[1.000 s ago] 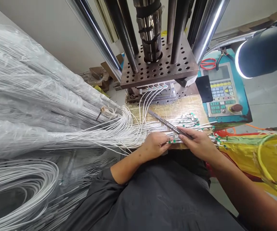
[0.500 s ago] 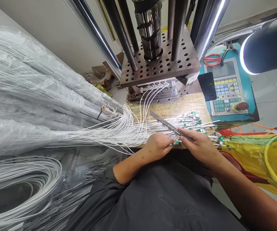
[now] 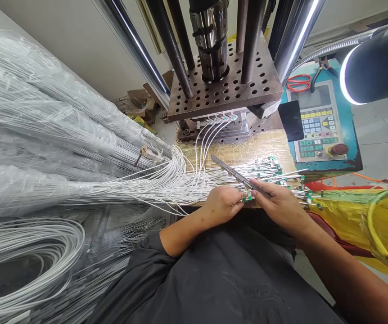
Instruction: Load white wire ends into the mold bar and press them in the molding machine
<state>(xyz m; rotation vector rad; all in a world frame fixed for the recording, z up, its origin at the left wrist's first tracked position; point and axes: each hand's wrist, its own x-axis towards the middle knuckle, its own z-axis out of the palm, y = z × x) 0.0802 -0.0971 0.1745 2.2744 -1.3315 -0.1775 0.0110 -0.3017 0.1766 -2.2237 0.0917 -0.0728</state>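
My left hand (image 3: 221, 203) is closed, pinching thin white cables with small green ends (image 3: 248, 196) at the front edge of a taped workbench (image 3: 248, 153). My right hand (image 3: 280, 202) is closed on a long dark metal bar (image 3: 236, 174) that slants up to the left over the cables. The two hands almost touch at the green ends. More white cables with green tips (image 3: 271, 168) lie fanned across the bench behind my right hand. Several cables (image 3: 207, 135) curve up into the fixture under the press plate.
A vertical press with a perforated steel plate (image 3: 224, 90) and shiny columns (image 3: 136, 49) stands behind the bench. Large bagged bundles of white cable (image 3: 45, 148) fill the left. A teal control panel (image 3: 318, 126) with red scissors (image 3: 298, 82), a lamp head (image 3: 376, 67) and yellow sheeting (image 3: 366, 216) are on the right.
The view has shifted slightly. Both hands stay at the bench edge; my left fingers have worked the green cable ends a little closer to the bar in my right hand.
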